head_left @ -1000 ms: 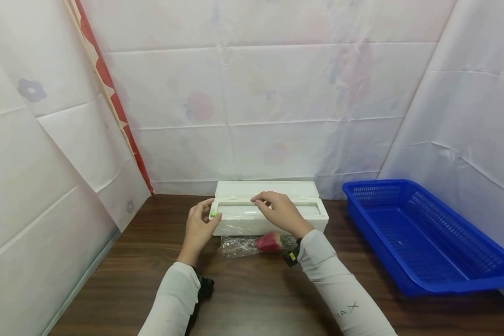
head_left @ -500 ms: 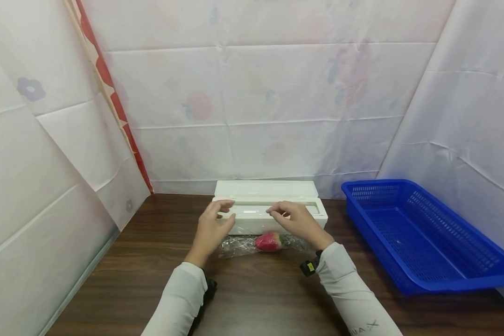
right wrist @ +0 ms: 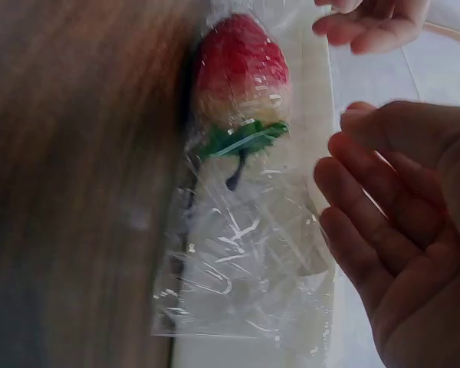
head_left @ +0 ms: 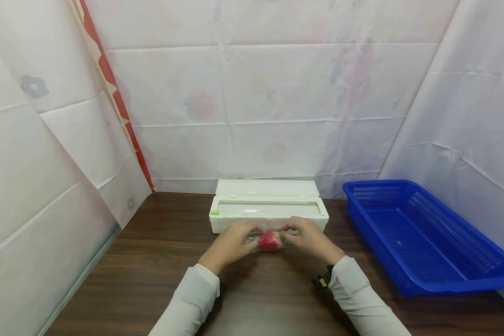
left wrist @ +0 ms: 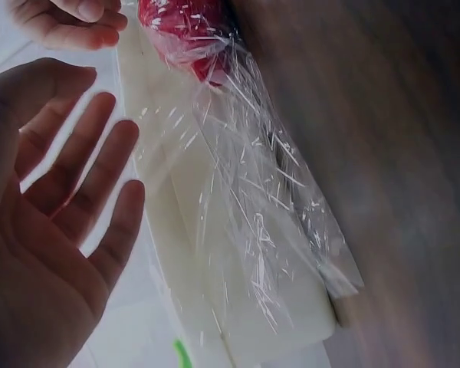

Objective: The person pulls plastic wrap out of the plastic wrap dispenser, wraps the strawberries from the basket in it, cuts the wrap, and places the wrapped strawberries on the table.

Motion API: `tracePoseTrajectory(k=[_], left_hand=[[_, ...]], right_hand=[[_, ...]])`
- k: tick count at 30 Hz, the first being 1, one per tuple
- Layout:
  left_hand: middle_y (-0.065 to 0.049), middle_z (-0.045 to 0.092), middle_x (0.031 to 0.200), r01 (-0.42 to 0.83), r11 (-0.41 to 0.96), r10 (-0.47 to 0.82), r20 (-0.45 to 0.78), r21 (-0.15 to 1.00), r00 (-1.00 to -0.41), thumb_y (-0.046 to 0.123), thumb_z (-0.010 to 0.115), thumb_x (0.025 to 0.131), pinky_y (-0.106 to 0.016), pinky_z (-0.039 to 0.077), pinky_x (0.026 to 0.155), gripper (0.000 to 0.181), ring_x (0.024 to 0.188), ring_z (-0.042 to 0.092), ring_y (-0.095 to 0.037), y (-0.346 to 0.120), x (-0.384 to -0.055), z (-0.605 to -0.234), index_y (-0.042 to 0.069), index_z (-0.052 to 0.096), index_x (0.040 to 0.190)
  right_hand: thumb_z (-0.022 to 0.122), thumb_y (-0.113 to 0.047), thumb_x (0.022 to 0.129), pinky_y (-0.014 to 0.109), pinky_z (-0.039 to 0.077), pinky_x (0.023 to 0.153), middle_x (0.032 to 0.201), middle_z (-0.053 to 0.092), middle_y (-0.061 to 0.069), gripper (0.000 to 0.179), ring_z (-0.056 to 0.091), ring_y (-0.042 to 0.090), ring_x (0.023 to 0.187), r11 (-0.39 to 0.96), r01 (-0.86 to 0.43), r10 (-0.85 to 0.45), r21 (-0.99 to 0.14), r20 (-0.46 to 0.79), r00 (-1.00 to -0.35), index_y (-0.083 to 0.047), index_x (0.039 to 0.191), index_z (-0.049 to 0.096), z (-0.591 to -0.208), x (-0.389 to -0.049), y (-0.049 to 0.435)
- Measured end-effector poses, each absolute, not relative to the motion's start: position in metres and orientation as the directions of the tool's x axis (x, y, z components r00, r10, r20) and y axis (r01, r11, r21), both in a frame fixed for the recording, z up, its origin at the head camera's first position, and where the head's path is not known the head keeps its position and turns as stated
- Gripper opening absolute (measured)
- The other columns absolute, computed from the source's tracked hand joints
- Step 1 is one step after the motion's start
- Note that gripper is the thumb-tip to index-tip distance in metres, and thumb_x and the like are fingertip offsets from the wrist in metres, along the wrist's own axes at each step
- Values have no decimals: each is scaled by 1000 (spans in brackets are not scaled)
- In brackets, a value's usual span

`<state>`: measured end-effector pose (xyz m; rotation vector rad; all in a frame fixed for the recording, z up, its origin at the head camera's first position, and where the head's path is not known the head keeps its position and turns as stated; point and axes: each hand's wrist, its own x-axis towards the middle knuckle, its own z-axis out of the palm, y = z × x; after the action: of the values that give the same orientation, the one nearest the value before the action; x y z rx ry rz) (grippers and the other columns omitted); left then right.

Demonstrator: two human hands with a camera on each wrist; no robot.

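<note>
A red strawberry [head_left: 270, 241] with a green leafy top [right wrist: 245, 139] lies inside crumpled clear plastic film [left wrist: 253, 207], in front of a long white cling film box [head_left: 222, 225]. In the head view my left hand [head_left: 233, 242] is at its left side and my right hand [head_left: 311, 237] at its right, thumbs nearest me. Both wrist views show the fingers spread and loosely bent beside the film, with nothing between them. Whether any fingertip touches the film in the head view is too small to tell.
Behind the hands, the box's lid [head_left: 269, 188] stands raised, and a green slider [head_left: 214, 212] sits at its left end. A blue perforated basket [head_left: 382, 252] stands on the right of the dark wooden table [head_left: 151, 261]. Pale printed sheets [head_left: 252, 93] hang around the back and sides.
My left hand has left the green slider end of the box. Both hands have moved down from over the box to either side of the wrapped strawberry.
</note>
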<state>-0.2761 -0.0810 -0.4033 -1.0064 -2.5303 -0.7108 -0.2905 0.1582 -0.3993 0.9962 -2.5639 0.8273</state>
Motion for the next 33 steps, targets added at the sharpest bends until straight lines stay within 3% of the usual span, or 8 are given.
tracePoseTrajectory(k=[4, 9, 16, 21, 33], left_hand=[[3, 65, 107, 676, 680, 532, 445, 283, -721, 19, 68, 83, -34, 51, 89, 25, 102, 55, -10, -78, -275, -405, 16, 64, 107], [-1, 63, 112, 656, 700, 553, 367, 282, -748, 23, 67, 84, -37, 50, 90, 33, 104, 54, -13, -76, -273, -408, 16, 60, 115], [-4, 55, 124, 627, 704, 572, 258, 334, -779, 28, 67, 85, -43, 48, 94, 45, 112, 51, -17, -76, -269, -412, 20, 52, 127], [-4, 51, 129, 609, 706, 590, 174, 361, -788, 31, 64, 87, -45, 47, 95, 49, 115, 49, -19, -78, -265, -409, 22, 48, 133], [-5, 59, 117, 631, 660, 635, 145, 408, -759, 26, 65, 86, -40, 48, 93, 40, 107, 51, -14, -78, -267, -408, 13, 57, 123]], right_hand=[[70, -3, 79, 38, 55, 80, 96, 71, 1, 20, 61, 10, 92, 538, -745, -555, -394, 500, -665, -11, 98, 72, -406, -292, 162], [70, -6, 80, 39, 53, 84, 107, 68, 0, 28, 57, 10, 101, 483, -783, -612, -392, 489, -622, -11, 108, 69, -412, -291, 163], [72, -22, 82, 42, 46, 95, 122, 61, -1, 41, 48, 11, 115, 568, -729, -622, -382, 381, -684, -18, 121, 62, -418, -286, 158], [69, -23, 84, 40, 45, 98, 126, 59, -3, 43, 46, 9, 117, 586, -705, -625, -399, 331, -707, -20, 125, 58, -422, -286, 157], [75, -24, 77, 40, 48, 92, 114, 61, -4, 41, 49, 9, 109, 573, -712, -635, -406, 330, -699, -18, 115, 60, -424, -282, 156]])
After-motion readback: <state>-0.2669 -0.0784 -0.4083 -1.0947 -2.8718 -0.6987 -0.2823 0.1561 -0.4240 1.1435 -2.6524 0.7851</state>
